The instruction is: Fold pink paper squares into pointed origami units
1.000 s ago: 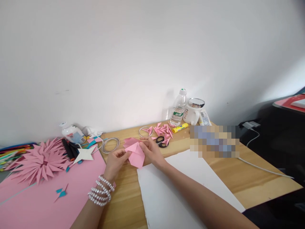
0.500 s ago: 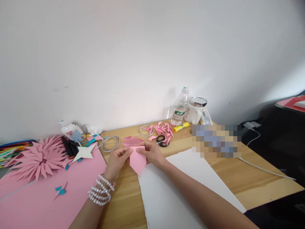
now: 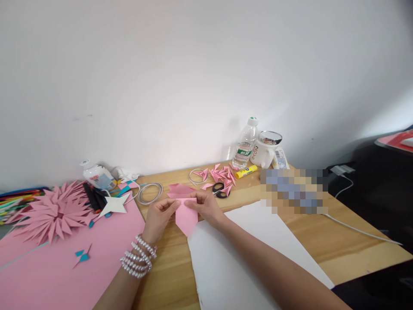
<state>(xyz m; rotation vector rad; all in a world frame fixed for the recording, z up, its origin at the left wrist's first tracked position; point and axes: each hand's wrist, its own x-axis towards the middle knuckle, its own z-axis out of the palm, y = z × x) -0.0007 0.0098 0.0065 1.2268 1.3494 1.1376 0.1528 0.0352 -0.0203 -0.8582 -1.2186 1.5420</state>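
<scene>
Both hands pinch the top edge of a small piece of pink paper [image 3: 186, 217], which hangs down to a blunt point. My left hand [image 3: 161, 217] grips its upper left corner with thumb and fingers, a pearl bracelet around the wrist. Across from it, my right hand [image 3: 206, 209] holds the upper right corner, the thumb lying over the front. Just behind the hands lies more pink paper [image 3: 181, 189]. Black-handled scissors [image 3: 221, 190] and several folded pink paper pieces [image 3: 224, 174] rest beyond my right hand.
White board [image 3: 235, 258] lies under my right forearm. At left, a pink sheet [image 3: 106, 254] bears a spiky pink paper flower [image 3: 58, 215] and a white paper star [image 3: 114, 204]. A coiled cable [image 3: 150, 193], glue stick [image 3: 245, 172], water bottle [image 3: 245, 144] and mug [image 3: 263, 155] stand or lie near the wall.
The view has shifted very slightly. Both hands keep the same pinch on the pink paper, with hardly any movement.
</scene>
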